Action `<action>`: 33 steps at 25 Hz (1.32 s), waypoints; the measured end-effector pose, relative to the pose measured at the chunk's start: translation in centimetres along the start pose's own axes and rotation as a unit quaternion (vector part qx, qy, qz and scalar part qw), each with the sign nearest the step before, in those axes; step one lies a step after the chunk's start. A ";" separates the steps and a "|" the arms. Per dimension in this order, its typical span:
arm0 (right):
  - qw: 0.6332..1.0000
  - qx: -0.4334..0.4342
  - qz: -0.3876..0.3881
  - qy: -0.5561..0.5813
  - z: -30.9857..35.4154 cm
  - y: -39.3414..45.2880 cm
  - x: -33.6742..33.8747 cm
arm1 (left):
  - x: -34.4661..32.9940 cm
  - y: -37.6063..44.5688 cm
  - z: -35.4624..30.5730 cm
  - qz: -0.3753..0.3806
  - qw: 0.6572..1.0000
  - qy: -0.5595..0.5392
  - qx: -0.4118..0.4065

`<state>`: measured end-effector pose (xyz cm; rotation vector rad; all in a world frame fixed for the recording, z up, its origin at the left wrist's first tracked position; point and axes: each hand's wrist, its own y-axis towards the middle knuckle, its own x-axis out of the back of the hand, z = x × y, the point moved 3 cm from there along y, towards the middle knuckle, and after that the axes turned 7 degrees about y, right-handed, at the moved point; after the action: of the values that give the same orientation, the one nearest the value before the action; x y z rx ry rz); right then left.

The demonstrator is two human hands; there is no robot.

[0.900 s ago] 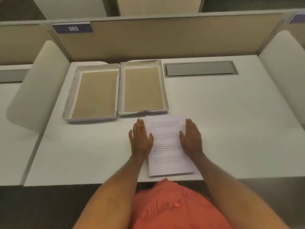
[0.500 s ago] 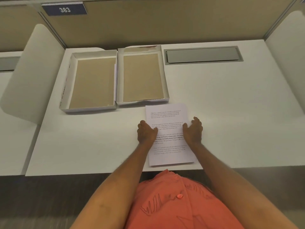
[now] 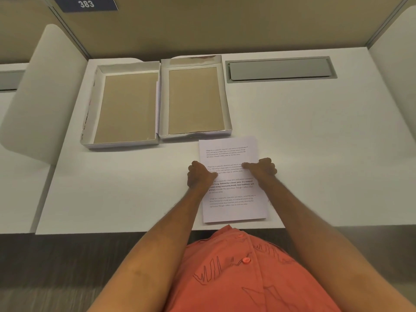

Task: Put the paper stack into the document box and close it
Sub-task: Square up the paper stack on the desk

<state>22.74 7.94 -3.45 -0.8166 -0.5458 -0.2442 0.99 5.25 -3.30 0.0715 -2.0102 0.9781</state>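
A printed white paper stack [image 3: 231, 194] lies flat near the desk's front edge. My left hand [image 3: 199, 174] grips its left edge with curled fingers and the thumb on top. My right hand [image 3: 262, 167] grips the right edge the same way. Just beyond the stack's far end the document box lies open in two halves side by side: the right tray [image 3: 227, 104] and the left tray [image 3: 99, 104], both white-walled with bare brown bottoms.
The white desk [image 3: 326, 154] has a grey cable hatch [image 3: 279, 69] at the back right. Beige partition walls [image 3: 202, 25] close off the back, and curved white side panels [image 3: 38, 97] stand at both ends. A blue "383" label [image 3: 86, 4] hangs top left.
Both hands went from lying flat beside the stack to curling their fingers around its left and right edges. The stack has stayed on the desk.
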 end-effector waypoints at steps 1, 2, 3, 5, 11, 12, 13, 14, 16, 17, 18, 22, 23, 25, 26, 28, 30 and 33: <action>1.000 -0.002 0.016 -0.002 0.1 0.2 0.2 | 0.0 0.1 0.0 0.000 1.000 0.003 0.000; 0.999 -0.004 0.032 0.004 0.1 0.5 0.4 | 0.0 0.1 0.0 0.000 1.000 0.004 -0.001; 0.999 -0.005 0.048 0.021 0.1 0.7 0.6 | 0.0 0.1 0.0 0.000 1.000 0.004 -0.001; 0.996 -0.005 0.065 0.054 0.0 0.8 0.9 | 0.0 0.1 0.0 0.002 1.000 0.001 -0.001; 0.990 0.010 0.069 0.123 0.4 0.5 0.8 | 0.1 0.0 0.0 -0.001 1.000 -0.003 -0.002; 0.985 0.003 0.084 0.153 0.5 0.6 0.7 | 0.1 -0.1 0.0 0.000 1.000 -0.003 -0.003; 0.978 -0.009 0.098 0.181 0.5 0.7 0.7 | 0.2 -0.1 0.0 0.000 1.000 -0.004 -0.004; 0.973 -0.021 0.112 0.201 0.5 0.7 0.8 | 0.2 -0.1 0.0 0.000 1.000 -0.005 -0.004; 0.966 -0.034 0.132 0.220 0.5 0.7 0.6 | 0.3 -0.2 -0.1 -0.001 1.000 -0.005 -0.004; 0.964 -0.034 0.139 0.224 0.5 0.7 0.5 | 0.3 -0.2 -0.1 0.000 1.000 -0.005 -0.005; 0.963 -0.032 0.147 0.225 0.6 0.6 0.5 | 0.3 -0.2 -0.1 0.000 1.000 -0.005 -0.006; 0.962 -0.043 0.165 0.214 0.7 0.1 0.1 | 0.4 -0.3 -0.1 0.000 1.000 -0.005 -0.008; 0.968 -0.034 0.153 0.195 0.7 0.1 0.1 | 0.3 -0.3 -0.1 -0.001 1.000 -0.005 -0.009; 0.976 -0.017 0.138 0.167 0.7 0.2 0.0 | 0.3 -0.3 -0.1 -0.004 1.000 -0.004 -0.010; 0.974 -0.020 0.144 0.174 0.7 0.3 -0.1 | 0.3 -0.2 0.0 -0.005 1.000 -0.003 -0.009; 0.965 -0.038 0.151 0.213 0.8 0.4 -0.2 | 0.3 -0.1 0.1 -0.005 1.000 -0.002 -0.009; 0.962 -0.047 0.136 0.233 0.5 0.7 -0.1 | 0.2 -0.1 0.1 -0.006 1.000 -0.004 -0.012; 0.968 -0.042 0.121 0.214 0.0 1.0 0.0 | 0.2 0.0 0.2 -0.010 1.000 -0.004 -0.016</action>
<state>23.20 8.58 -4.09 -0.8727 -0.0286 -0.2110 0.70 5.16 -3.25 0.0771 -2.0290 0.9340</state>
